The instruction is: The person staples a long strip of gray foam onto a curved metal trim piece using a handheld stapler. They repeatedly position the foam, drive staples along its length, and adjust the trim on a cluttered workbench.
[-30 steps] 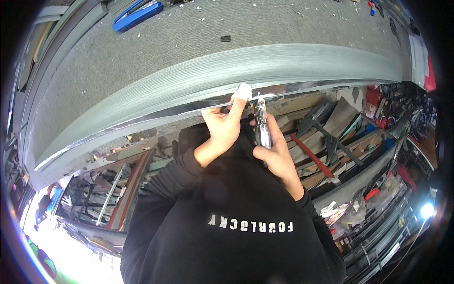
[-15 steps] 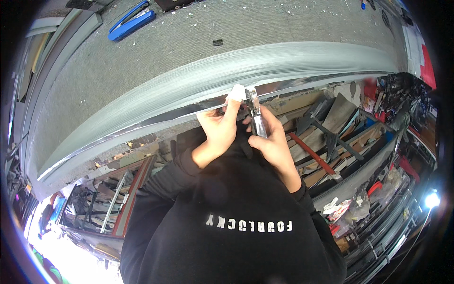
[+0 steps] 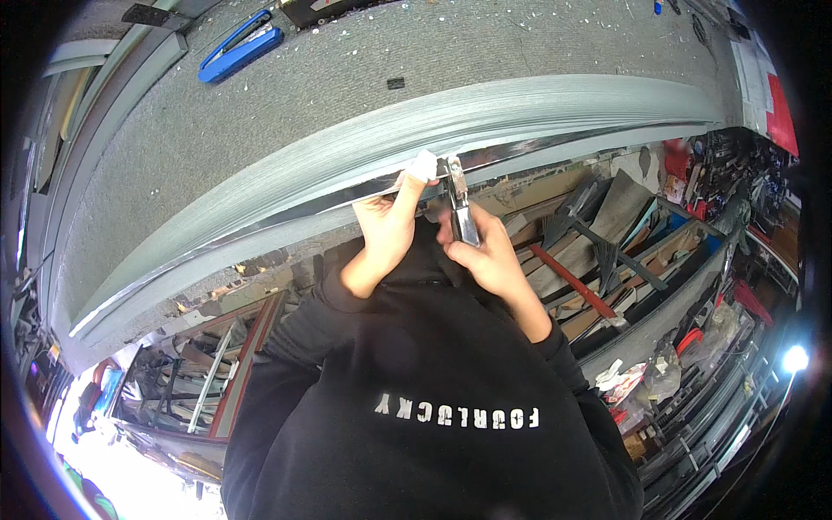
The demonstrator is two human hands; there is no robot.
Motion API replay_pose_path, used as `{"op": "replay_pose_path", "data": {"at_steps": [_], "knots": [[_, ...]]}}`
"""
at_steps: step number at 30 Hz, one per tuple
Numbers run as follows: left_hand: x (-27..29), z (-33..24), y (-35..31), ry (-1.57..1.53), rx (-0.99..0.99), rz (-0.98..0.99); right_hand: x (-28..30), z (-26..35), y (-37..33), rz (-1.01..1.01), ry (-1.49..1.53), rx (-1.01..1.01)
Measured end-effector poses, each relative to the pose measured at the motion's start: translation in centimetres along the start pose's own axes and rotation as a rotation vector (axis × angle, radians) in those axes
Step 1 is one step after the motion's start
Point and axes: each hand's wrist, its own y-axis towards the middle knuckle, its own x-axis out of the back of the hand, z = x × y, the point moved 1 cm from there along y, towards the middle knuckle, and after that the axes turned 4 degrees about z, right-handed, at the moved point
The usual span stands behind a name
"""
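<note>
A long bundle of thin grey-green pleated layers (image 3: 555,97) lies along the bench edge nearest me. A shiny metallic strip (image 3: 529,153) runs along its near side. My left hand (image 3: 387,227) is closed on the strip, its thumb in a white wrap (image 3: 423,165) pressing from above and its other fingers partly hidden below. Just right of that thumb, my right hand (image 3: 496,264) grips a silver plier-like hand tool (image 3: 464,221), its head at the strip. Whether the tool's jaws are closed on the strip I cannot make out.
A blue stapler (image 3: 241,56) lies at the far left of the grey carpeted bench top (image 3: 329,104), near a small black piece (image 3: 396,83). Below the bench, on the right, a bin holds offcuts and a red bar (image 3: 572,282). Another offcut bin (image 3: 186,381) stands lower left.
Both hands and the silver tool have shifted slightly left along the strip. The left hand still pinches it, and the right hand keeps its hold on the tool.
</note>
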Motion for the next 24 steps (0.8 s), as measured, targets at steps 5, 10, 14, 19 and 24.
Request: {"op": "replay_pose_path", "data": {"at_steps": [5, 10, 14, 19, 24], "knots": [[0.2, 0.1, -0.3, 0.059, -0.062, 0.019, 0.1, 2.3, -0.3, 0.131, -0.178, -0.034], [0.2, 0.2, -0.1, 0.073, -0.105, 0.015, -0.1, 4.2, -0.4, 0.148, -0.384, -0.213], [0.1, 0.0, 0.0, 0.080, -0.127, 0.018, -0.1, 4.5, -0.1, 0.158, -0.417, -0.103], [0.0, -0.3, 0.1, 0.116, -0.076, 0.001, 0.3, 3.3, -0.2, 0.314, -0.122, -0.075], [-0.3, -0.5, 0.4, 0.100, -0.122, -0.002, -0.2, 2.7, -0.4, 0.287, 0.141, -0.015]]}}
